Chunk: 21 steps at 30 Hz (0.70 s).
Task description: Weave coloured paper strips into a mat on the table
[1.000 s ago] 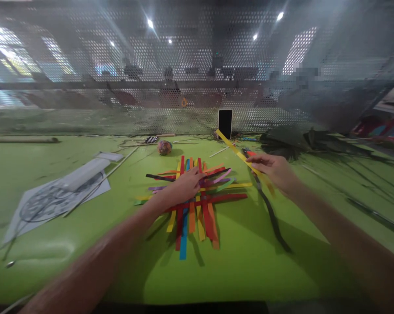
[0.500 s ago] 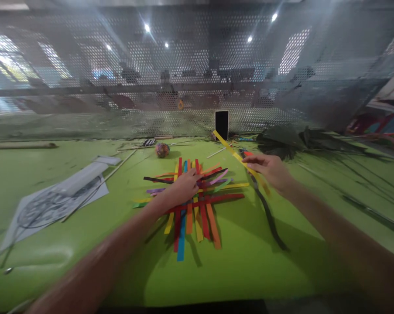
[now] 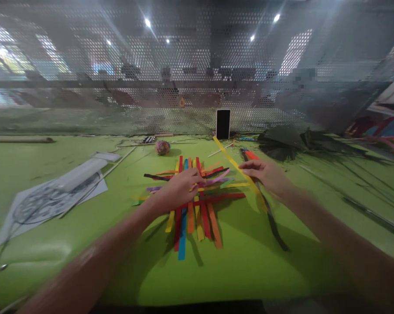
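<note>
Small lamps [image 3: 147,22] glare overhead, soft shadows cross the green table [image 3: 242,274], and the view's edges look smeared.

A hand could pass over the bare table [image 3: 239,266] between the weave [image 3: 204,216] and the near edge. The left forearm [image 3: 108,244] barred the low way in from the near left, and the left hand [image 3: 183,185] covered the weave's middle. Right of it, the yellow strip [image 3: 227,154], pinched in the right hand [image 3: 260,173], slanted across the gap. Behind stood the ball [image 3: 162,147] and phone [image 3: 223,124], then the mesh [image 3: 197,61]; leaves [image 3: 283,141] crowded the far right.
</note>
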Each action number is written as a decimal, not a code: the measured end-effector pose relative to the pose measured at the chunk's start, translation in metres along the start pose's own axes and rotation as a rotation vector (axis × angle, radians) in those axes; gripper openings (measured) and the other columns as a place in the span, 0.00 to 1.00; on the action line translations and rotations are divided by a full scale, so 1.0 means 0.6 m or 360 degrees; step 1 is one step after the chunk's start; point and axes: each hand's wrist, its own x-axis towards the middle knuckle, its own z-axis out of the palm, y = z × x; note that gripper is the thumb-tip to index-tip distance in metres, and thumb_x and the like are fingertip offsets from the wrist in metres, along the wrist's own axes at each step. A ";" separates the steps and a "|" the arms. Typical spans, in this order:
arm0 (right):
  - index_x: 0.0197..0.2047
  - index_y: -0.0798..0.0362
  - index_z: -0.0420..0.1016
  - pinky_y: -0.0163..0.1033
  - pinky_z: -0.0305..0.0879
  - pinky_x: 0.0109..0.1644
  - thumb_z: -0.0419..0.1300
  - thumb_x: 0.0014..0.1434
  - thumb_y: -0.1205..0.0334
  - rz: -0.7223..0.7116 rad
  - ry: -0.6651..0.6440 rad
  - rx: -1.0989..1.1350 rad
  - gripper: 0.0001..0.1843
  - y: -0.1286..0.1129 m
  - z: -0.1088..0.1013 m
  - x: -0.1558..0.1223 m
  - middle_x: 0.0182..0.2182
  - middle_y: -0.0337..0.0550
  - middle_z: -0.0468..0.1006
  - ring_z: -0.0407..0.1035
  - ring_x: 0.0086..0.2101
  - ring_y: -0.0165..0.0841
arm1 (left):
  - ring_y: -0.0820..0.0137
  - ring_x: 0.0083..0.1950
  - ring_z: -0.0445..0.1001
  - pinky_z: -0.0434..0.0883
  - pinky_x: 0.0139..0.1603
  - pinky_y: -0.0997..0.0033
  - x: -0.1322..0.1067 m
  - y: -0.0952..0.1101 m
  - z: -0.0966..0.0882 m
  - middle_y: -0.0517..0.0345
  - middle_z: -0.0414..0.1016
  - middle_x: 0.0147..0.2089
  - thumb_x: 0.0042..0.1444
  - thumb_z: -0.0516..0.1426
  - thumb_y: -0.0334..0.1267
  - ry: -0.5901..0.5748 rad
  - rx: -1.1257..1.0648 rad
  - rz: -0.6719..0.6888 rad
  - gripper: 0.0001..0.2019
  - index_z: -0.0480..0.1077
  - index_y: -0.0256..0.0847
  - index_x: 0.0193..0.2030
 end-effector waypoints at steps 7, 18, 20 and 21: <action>0.38 0.47 0.86 0.47 0.73 0.45 0.74 0.51 0.54 0.0000 0.0040 0.0036 0.11 0.002 -0.004 0.002 0.39 0.45 0.85 0.77 0.37 0.40 | 0.58 0.59 0.72 0.71 0.60 0.57 -0.023 0.046 -0.023 0.50 0.74 0.56 0.55 0.53 0.17 -0.0423 0.0020 0.0286 0.31 0.81 0.49 0.58; 0.37 0.45 0.85 0.43 0.67 0.32 0.74 0.51 0.48 -0.0028 -0.0031 -0.0007 0.14 -0.005 0.007 -0.008 0.32 0.44 0.83 0.71 0.29 0.37 | 0.58 0.59 0.71 0.71 0.63 0.54 -0.020 0.036 -0.009 0.50 0.73 0.55 0.56 0.54 0.18 -0.0411 -0.0074 0.0317 0.27 0.82 0.46 0.54; 0.37 0.45 0.85 0.44 0.68 0.33 0.74 0.51 0.48 -0.0017 -0.0031 -0.0020 0.13 -0.003 0.008 -0.007 0.33 0.44 0.83 0.72 0.30 0.37 | 0.58 0.59 0.71 0.71 0.63 0.54 -0.021 0.035 -0.007 0.50 0.73 0.56 0.56 0.54 0.18 -0.0392 -0.0097 0.0323 0.27 0.82 0.47 0.54; 0.37 0.45 0.85 0.44 0.68 0.33 0.74 0.50 0.48 -0.0013 -0.0032 -0.0016 0.13 -0.002 0.008 -0.006 0.33 0.44 0.83 0.72 0.30 0.37 | 0.59 0.59 0.71 0.71 0.63 0.55 -0.021 0.035 -0.007 0.50 0.73 0.55 0.56 0.54 0.17 -0.0386 -0.0105 0.0325 0.27 0.82 0.47 0.53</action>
